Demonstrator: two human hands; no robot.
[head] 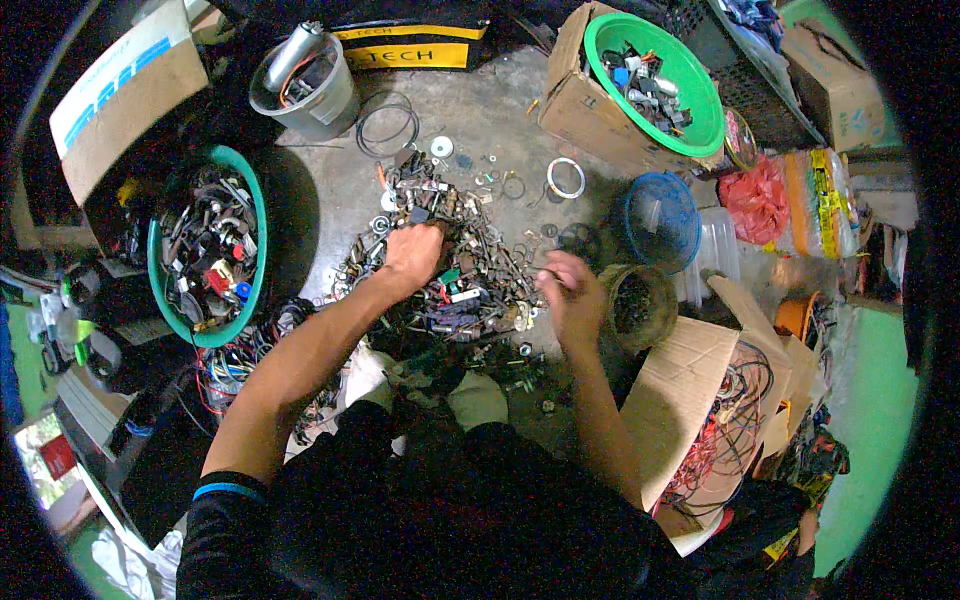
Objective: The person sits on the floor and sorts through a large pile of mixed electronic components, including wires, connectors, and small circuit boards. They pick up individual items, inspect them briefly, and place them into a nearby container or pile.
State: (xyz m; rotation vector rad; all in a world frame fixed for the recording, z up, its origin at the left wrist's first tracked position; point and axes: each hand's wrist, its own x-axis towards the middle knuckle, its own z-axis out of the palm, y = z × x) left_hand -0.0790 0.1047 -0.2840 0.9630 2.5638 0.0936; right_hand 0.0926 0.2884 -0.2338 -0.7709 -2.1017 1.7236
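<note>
A heap of small metal and plastic parts lies on the concrete floor in front of me. My left hand is at the middle of the heap, its fingers curled down by a dark part; the fingertips are hidden, so its grip does not show. Off the heap's right side is my right hand, slightly blurred, thumb and fingers close together at what looks like a small thin piece. A round container with dark contents stands just right of that hand.
At left stands a green tub of parts; beyond the heap, a grey bucket. A green basin rests on a cardboard box. At right are a blue lid and a carton of wires. Rings and a cable coil lie around.
</note>
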